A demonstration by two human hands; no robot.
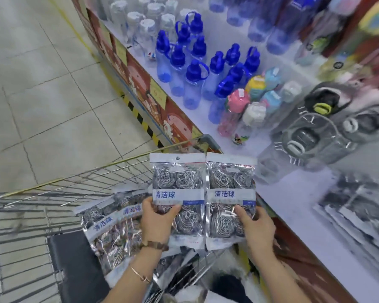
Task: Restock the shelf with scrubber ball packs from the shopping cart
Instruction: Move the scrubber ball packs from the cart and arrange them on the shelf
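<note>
My left hand [157, 221] grips the lower part of one scrubber ball pack [177, 182], a clear bag of steel-wool balls with a white and blue label. My right hand [257, 226] grips a second scrubber ball pack [230, 186] right beside the first. Both packs are held upright, side by side, above the right end of the wire shopping cart [79, 184]. Several more packs [109, 226] lie in the cart below and left of my left hand. The white shelf [298, 206] runs along the right. A stack of packs on the shelf [359, 213] shows blurred at the far right.
Blue-capped clear bottles [195, 68], coloured kids' bottles [247, 106] and grey-lidded jugs [311, 132] crowd the shelf beyond the cart. A bare white patch of shelf lies in front of the jugs. The tiled floor [42, 95] stretches to the left of the shelf's red front panel.
</note>
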